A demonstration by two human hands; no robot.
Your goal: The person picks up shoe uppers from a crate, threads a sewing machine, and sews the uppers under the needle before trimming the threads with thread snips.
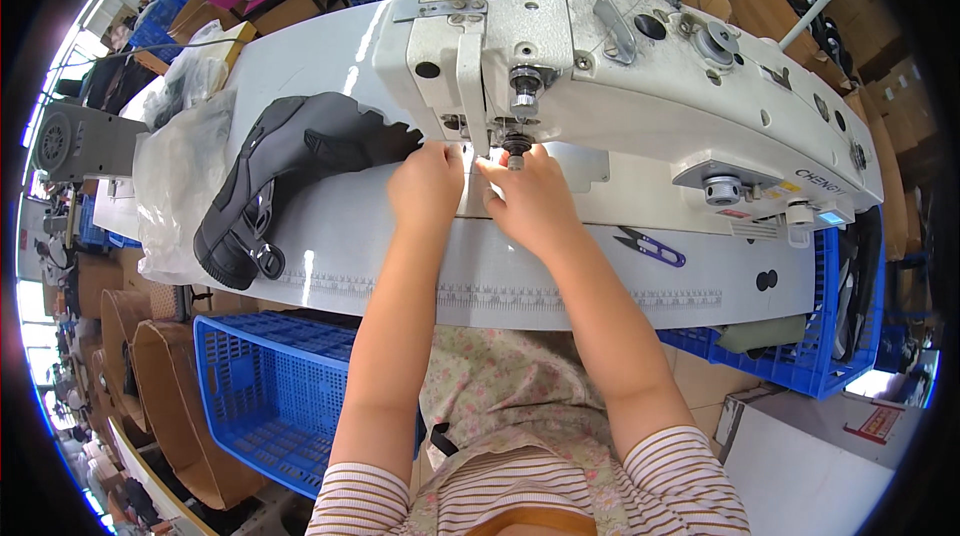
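Both hands are placed side by side on the bed of a white sewing machine (pixel 640 66), right under its head. With the left hand (pixel 427 186), fingers curled downward, the near edge of a dark grey fabric piece (pixel 300 151) is touched just beside the needle area; whether the cloth is pinched or only pressed cannot be told. The right hand (pixel 530 198) is set at the presser foot (pixel 515 148), its fingertips bent in toward the foot, and whether anything is gripped between them cannot be told. The fabric piece is spread away to the left over the pale table (pixel 520 286), ending in a black strap end with a metal ring near the table's front edge. Clear plastic bags (pixel 175 176) are heaped beyond it on the left. Small purple-handled thread snips (pixel 650 248) are laid on the table to the right of the right forearm. Blue plastic crates (pixel 270 396) are seen below the table on the left and right.
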